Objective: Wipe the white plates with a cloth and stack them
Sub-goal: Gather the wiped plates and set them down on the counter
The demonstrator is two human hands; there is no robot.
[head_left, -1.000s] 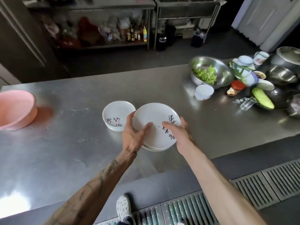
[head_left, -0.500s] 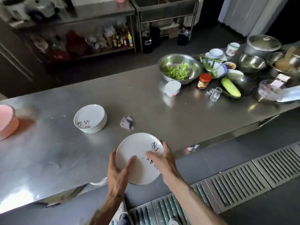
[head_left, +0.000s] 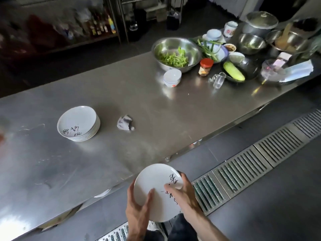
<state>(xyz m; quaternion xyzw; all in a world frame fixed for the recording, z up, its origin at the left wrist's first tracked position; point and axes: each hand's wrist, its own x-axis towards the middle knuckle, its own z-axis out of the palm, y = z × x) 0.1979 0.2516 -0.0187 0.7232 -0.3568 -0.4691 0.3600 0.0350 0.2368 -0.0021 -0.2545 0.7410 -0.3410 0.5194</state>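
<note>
A long steel counter (head_left: pixel 156 105) carried a stack of plates (head_left: pixel 78 124) toward its left. Off its near edge, the left hand (head_left: pixel 139 211) and right hand (head_left: pixel 186 195) gripped a single plate (head_left: pixel 152 178), fingers (head_left: pixel 185 179) curled round its rim. A crumpled cloth (head_left: pixel 125 122) lay on the counter near the stack.

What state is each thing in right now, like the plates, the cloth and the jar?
Held plate: off the table, face up, held at both sides.
Left hand: grips the plate's left edge, thumb on top.
Right hand: grips its right edge.
Plate stack: stacked on the table, untouched.
Cloth: crumpled on the table, unheld.
Jar: upright, red lid on.
Steel bowl: upright, holding greens.
Pot: lid on.
</note>
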